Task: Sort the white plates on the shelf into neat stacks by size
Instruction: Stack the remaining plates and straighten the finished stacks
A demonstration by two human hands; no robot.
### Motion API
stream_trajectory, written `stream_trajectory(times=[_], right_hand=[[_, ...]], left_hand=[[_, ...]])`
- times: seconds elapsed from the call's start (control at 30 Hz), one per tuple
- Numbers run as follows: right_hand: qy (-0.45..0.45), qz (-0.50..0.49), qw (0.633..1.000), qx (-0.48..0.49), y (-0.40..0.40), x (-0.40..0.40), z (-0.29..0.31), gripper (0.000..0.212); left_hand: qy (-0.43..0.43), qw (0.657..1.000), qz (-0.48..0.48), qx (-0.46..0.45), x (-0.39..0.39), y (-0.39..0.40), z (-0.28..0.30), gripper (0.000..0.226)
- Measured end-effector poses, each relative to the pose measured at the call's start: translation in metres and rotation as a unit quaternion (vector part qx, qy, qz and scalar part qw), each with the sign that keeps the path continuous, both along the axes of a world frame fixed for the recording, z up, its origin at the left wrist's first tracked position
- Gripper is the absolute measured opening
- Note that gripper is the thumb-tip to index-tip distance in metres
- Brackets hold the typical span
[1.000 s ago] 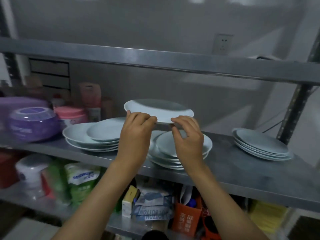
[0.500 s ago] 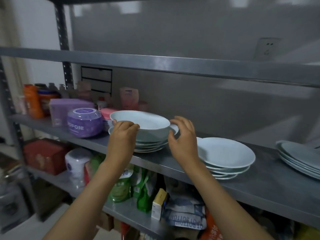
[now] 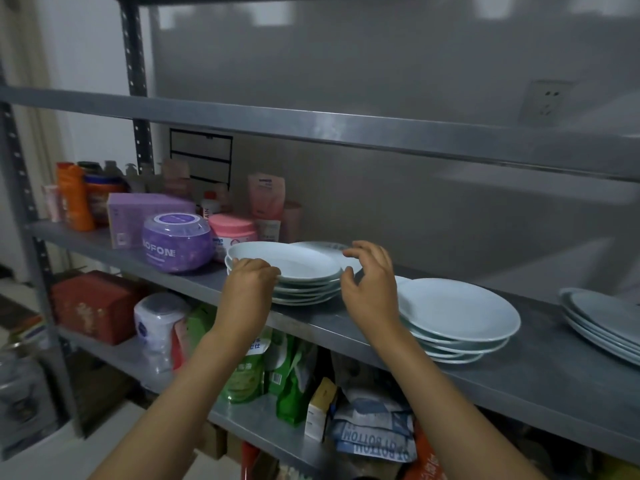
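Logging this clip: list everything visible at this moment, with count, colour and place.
left plate stack: several, white, middle shelf beside purple tub
small plate: one, white, behind that stack
middle plate stack: several, white, right of hands
right plate stack: several, white, frame edge
purple tub: one, shelf left
pink-lidded jar: one, behind tub
orange bottle: one, far left
green bags: several, lower shelf
left hand: on left stack's rim
right hand: fingers spread, beside that stack
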State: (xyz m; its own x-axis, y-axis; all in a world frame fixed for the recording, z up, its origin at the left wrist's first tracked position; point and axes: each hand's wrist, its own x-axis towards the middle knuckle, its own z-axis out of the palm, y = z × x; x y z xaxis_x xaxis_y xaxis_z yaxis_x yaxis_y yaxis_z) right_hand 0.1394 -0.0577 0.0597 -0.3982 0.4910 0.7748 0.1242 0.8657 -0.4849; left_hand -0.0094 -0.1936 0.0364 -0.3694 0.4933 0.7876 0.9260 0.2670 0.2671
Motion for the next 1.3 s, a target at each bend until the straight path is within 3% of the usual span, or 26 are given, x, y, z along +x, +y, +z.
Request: stream_trajectory(times=[0.3, 0.63, 1.03, 1.13, 1.3], right_hand=[[0.005, -0.004, 1.0, 0.019, 0.0, 0.009, 0.0, 0.025], [0.043, -0.067, 0.996, 0.049, 0.028, 0.073, 0.006, 0.024], [0.073, -0.256, 0.964, 0.018, 0.14, 0.228, -0.006, 0.029], [0.044, -0.306, 0.95, 0.038, 0.168, 0.257, -0.013, 0.029], [-0.02, -0.392, 0.92, -0.008, 0.212, 0.302, -0.027, 0.034]], left_hand=[[-0.021, 0.998, 0.02, -0.048, 0.017, 0.0, 0.005, 0.037], [0.007, 0.994, -0.111, -0.005, 0.098, 0.065, 0.022, 0.043], [0.009, 0.962, -0.272, 0.008, 0.226, 0.167, 0.029, 0.041], [0.029, 0.955, -0.296, 0.002, 0.25, 0.186, 0.033, 0.043], [0.054, 0.942, -0.329, -0.047, 0.29, 0.218, 0.032, 0.048]])
